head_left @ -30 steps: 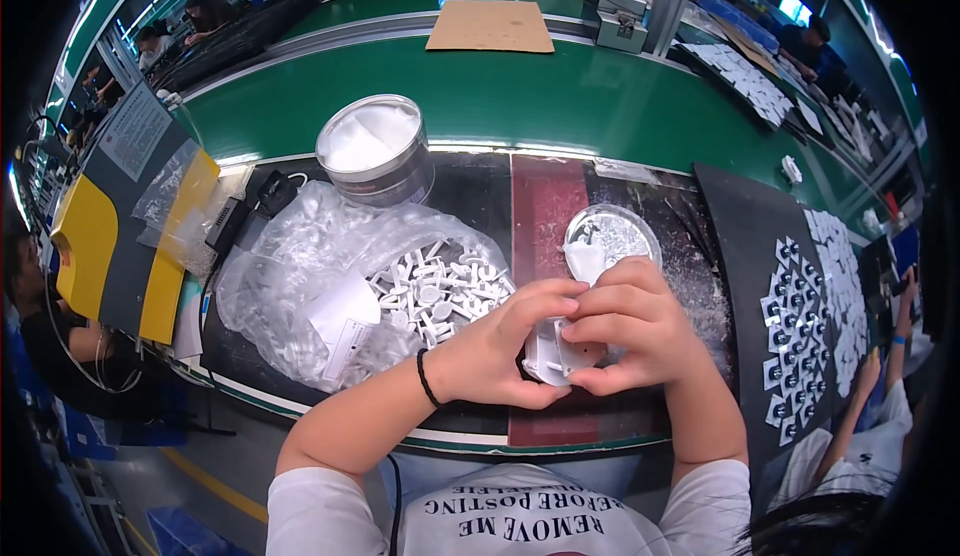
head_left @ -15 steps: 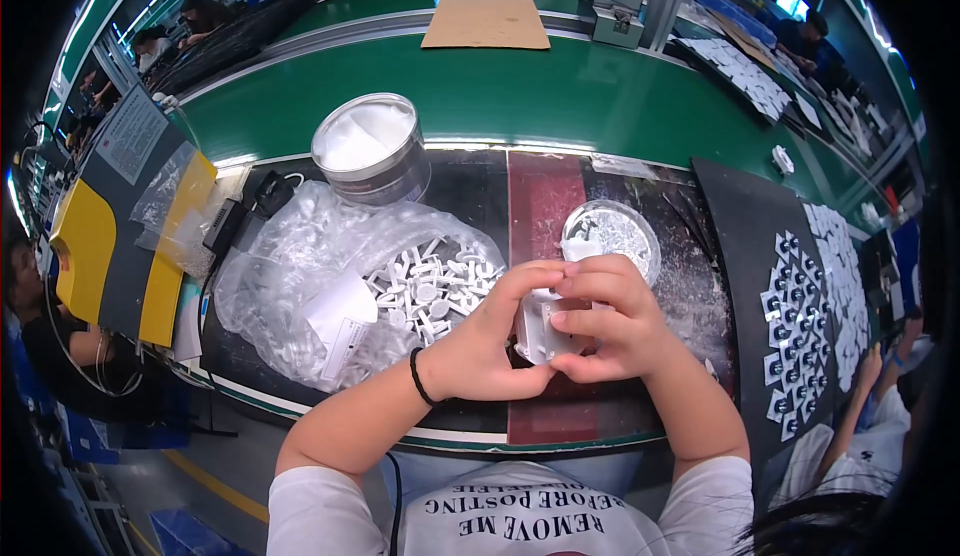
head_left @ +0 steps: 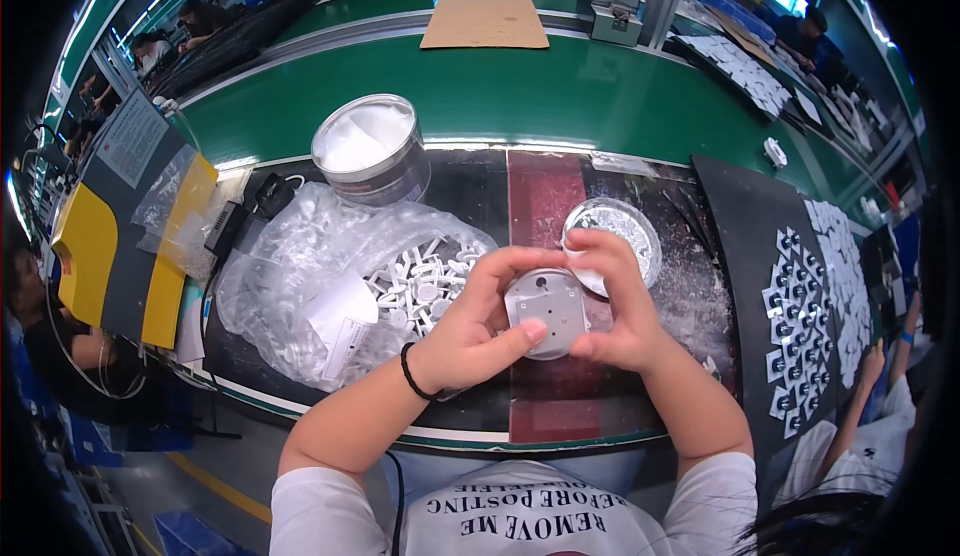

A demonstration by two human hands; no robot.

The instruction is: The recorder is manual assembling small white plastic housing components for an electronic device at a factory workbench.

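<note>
Now both hands' fingers (head_left: pixel 500 268) grip grey disc (head_left: pixel 546 311) above black bench mat (head_left: pixel 470 191) w/ green conveyor (head_left: pixel 560 91).

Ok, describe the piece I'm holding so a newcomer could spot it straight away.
Start at the dark work mat in front of the green conveyor belt. At its near edge, both hands hold a grey rounded-square part. Unlike the small white parts bagged beside it, it is larger and flat-faced.

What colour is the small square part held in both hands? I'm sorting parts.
Light grey, seen in the head view: small rounded-square plastic part.
</note>
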